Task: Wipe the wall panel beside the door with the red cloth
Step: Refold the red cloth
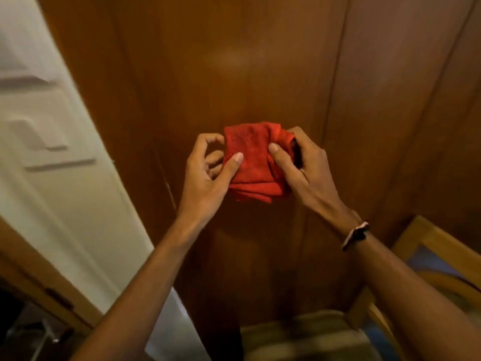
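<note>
A folded red cloth (253,162) is held up in front of the brown wooden wall panel (234,63). My left hand (208,173) pinches its left edge, thumb on the front of the cloth. My right hand (302,162) grips the right edge, thumb on the front and fingers curled behind. I cannot tell whether the cloth touches the panel. The white door (52,142) stands open at the left, beside the panel.
A wooden chair (406,259) with a blue patterned seat stands at the lower right against the wall. A pale cushion or mat (299,334) lies below the panel. The door frame and a dark opening show at the lower left.
</note>
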`<state>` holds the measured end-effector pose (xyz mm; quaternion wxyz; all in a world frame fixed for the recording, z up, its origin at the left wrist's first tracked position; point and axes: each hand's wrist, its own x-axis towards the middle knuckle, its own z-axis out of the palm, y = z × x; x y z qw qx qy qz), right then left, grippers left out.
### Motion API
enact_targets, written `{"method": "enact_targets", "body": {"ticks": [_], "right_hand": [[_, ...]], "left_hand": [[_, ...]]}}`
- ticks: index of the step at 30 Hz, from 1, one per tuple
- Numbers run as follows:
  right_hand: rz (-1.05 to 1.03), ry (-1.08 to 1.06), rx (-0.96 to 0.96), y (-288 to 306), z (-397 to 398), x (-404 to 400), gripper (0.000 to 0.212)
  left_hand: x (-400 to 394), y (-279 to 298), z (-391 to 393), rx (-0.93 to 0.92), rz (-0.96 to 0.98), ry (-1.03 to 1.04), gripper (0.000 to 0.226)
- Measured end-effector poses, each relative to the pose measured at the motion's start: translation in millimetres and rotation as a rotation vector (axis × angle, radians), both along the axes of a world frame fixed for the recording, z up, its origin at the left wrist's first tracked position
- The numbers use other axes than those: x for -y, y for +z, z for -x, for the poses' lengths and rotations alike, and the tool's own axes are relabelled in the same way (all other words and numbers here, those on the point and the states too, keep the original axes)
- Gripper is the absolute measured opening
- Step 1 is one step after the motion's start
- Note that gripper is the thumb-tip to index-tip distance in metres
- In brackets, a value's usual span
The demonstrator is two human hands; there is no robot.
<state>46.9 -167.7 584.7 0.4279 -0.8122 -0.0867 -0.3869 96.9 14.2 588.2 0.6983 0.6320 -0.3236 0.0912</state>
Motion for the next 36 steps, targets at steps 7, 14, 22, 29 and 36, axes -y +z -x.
{"method": "enact_targets", "body": {"ticks": [7, 14, 22, 29, 36], "right_hand": [[-0.317, 0.046, -0.407, -102.5, 26.9, 66.0, 0.023], [-0.974, -0.137, -1.048, -278.4, 87.7, 88.2, 0.028], [-1.388, -0.241, -1.285, -432.0, 130.7, 76.9, 0.022], [-1.325, -0.483, -1.399, -516.4, 153.6, 65.4, 0.027], [-1.299, -0.448, -1.406, -532.1, 162.6, 60.7, 0.03]], "left_hand": [[58.8, -101.6, 22.0, -0.352, -0.135, -0.075, 0.025], [82.1, -261.0, 75.5, -0.83, -0.488, -0.071, 0.043], [99.6, -419.9, 122.8, -1.293, -0.728, 0.025, 0.043], [109.6, -487.2, 160.9, -1.554, -0.608, -0.014, 0.047], [94.4, -515.3, 183.5, -1.455, -0.783, -0.206, 0.058]]}}
